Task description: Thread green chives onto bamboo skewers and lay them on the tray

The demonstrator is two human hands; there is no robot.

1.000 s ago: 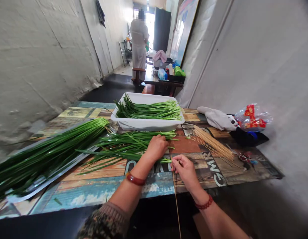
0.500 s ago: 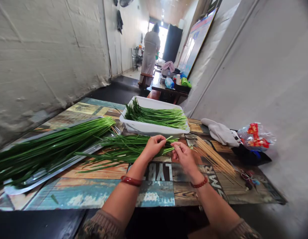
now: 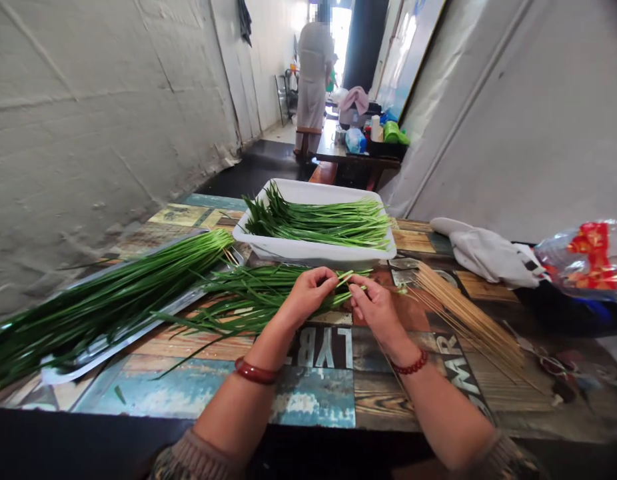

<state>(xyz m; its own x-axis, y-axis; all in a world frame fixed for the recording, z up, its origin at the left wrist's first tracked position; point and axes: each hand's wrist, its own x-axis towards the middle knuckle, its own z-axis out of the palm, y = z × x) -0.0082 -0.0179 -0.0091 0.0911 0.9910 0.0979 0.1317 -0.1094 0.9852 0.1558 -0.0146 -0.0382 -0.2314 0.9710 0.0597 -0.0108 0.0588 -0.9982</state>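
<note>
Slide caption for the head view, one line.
Left hand and right hand pinching close together at pale stalk ends, white tub of greens beyond, thin sticks at right.

The hands (image 3: 311, 293) partly hide the green stalks (image 3: 253, 285).

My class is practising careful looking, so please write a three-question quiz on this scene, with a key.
1. Multiple choice. What lies in the white tub?
A) scissors
B) greens
C) cups

2. True or false? The left hand has a smooth bangle at its wrist, and the right hand a beaded bracelet.

3. Fill in the missing word. Many thin, tan ____ lie on the table to the right of the right hand.

Key
1: B
2: True
3: sticks
</note>
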